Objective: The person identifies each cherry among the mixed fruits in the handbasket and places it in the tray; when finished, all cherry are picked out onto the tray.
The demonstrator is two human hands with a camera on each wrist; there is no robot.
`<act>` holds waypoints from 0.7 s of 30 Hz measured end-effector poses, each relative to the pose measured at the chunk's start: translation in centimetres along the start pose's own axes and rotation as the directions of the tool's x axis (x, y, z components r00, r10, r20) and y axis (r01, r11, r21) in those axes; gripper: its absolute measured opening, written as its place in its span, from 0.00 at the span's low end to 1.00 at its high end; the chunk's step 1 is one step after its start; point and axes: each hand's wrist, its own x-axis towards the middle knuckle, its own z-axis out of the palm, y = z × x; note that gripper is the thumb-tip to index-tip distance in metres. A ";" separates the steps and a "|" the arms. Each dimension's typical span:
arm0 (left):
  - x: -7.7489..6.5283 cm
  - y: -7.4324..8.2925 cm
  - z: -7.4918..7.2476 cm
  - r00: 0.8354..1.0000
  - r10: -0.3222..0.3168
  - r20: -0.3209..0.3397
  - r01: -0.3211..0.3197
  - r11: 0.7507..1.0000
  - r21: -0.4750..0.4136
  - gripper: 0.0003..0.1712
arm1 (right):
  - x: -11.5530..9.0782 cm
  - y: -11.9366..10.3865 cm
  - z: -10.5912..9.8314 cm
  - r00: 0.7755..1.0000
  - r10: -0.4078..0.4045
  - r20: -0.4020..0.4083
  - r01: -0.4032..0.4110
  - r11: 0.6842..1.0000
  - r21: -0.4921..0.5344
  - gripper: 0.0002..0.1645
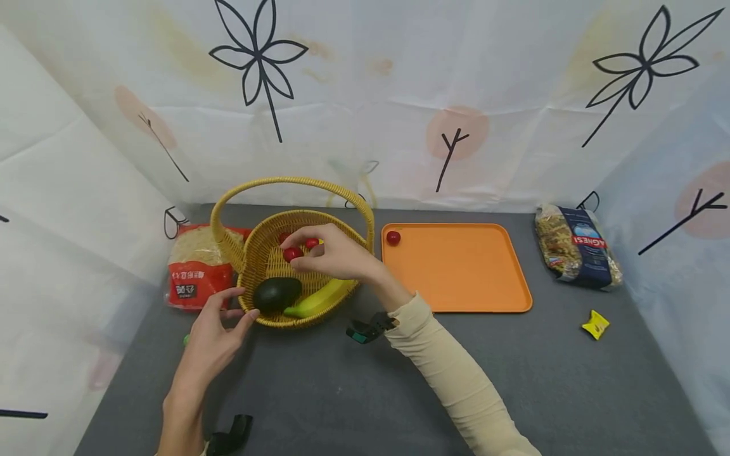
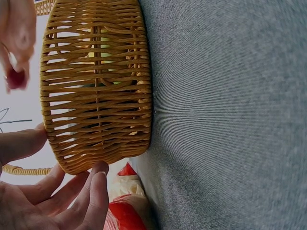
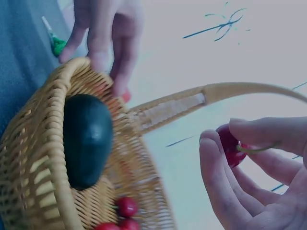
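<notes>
- We see the right hand (image 1: 336,253), fingers pinching a glossy round red cherry (image 1: 293,254), its thin green stem (image 3: 259,150) pointing palmward.
- The left hand (image 1: 213,335), fingers spread, touches a yellow woven-wicker basket (image 1: 285,323).

A glossy dark red cherry (image 3: 229,147) is pinched between the thumb and fingertips of the right hand (image 1: 336,253), its thin green stem pointing back toward the palm; partly covered by the fingers, it appears whole. Below those fingertips stands the yellow-brown wicker basket (image 2: 96,96), upright and open-topped with an arched handle, its near-left end touched by the left hand's (image 1: 215,332) thumb and fingers.
</notes>
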 end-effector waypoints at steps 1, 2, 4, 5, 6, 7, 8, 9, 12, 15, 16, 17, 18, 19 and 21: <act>0.0 0.0 0.0 1.000 0.001 0.000 -0.001 1.000 -0.001 0.39 | -0.8 -0.3 -0.3 1.000 -0.012 -0.004 0.012 1.000 0.004 0.20; 0.0 0.0 0.0 1.000 0.001 -0.001 -0.001 1.000 -0.001 0.39 | -1.5 -0.5 -0.5 1.000 -0.026 -0.007 0.026 1.000 0.011 0.19; -0.1 0.1 0.0 1.000 0.001 -0.003 -0.001 1.000 -0.002 0.38 | -3.0 -0.7 -1.1 0.998 -0.060 -0.011 0.060 0.998 0.019 0.19; -0.1 0.1 0.0 1.000 0.002 -0.005 -0.002 1.000 -0.002 0.38 | -3.8 -0.8 -1.4 0.997 -0.077 -0.012 0.077 0.997 0.021 0.19; -0.2 0.1 0.0 1.000 0.003 -0.005 -0.003 1.000 -0.001 0.38 | -4.5 -0.9 -1.7 0.996 -0.093 -0.013 0.093 0.995 0.020 0.19; -0.2 0.1 0.0 1.000 0.004 -0.006 -0.004 1.000 -0.001 0.38 | -5.3 -0.9 -1.9 0.994 -0.110 -0.014 0.110 0.994 0.017 0.19; -0.2 0.1 0.0 1.000 0.006 -0.007 -0.006 1.000 0.000 0.38 | -6.0 -0.8 -2.2 0.992 -0.123 -0.016 0.123 0.992 0.015 0.20; -0.2 0.0 0.0 1.000 0.008 -0.007 -0.008 1.000 0.001 0.38 | -6.7 -0.8 -2.6 0.990 -0.136 -0.019 0.137 0.991 0.014 0.20; -0.2 0.0 0.0 1.000 0.012 -0.011 -0.012 1.000 0.002 0.38 | -8.6 -0.6 -3.6 0.986 -0.162 -0.033 0.162 0.987 0.008 0.19; -0.2 0.0 0.0 1.000 0.015 -0.011 -0.015 1.000 0.005 0.38 | -10.2 -0.2 -4.7 0.983 -0.173 -0.058 0.173 0.985 -0.012 0.17; -0.1 0.0 0.0 1.000 0.016 -0.011 -0.016 1.000 0.005 0.38 | -10.7 0.0 -5.1 0.982 -0.176 -0.069 0.174 0.984 -0.022 0.16; -0.1 0.0 0.0 1.000 0.017 -0.011 -0.017 1.000 0.006 0.38 | -11.2 0.2 -5.5 0.981 -0.174 -0.082 0.172 0.985 -0.030 0.16; -0.1 0.0 0.0 1.000 0.019 -0.010 -0.019 1.000 0.007 0.38 | -11.7 0.5 -5.9 0.980 -0.173 -0.099 0.170 0.985 -0.038 0.16; -0.1 -0.1 0.0 1.000 0.020 -0.011 -0.020 1.000 0.007 0.38 | -12.1 0.7 -6.3 0.979 -0.170 -0.116 0.166 0.985 -0.044 0.16; -0.1 -0.1 0.0 1.000 0.025 -0.015 -0.025 1.000 0.006 0.37 | -12.7 1.4 -7.2 0.972 -0.167 -0.164 0.158 0.985 -0.064 0.16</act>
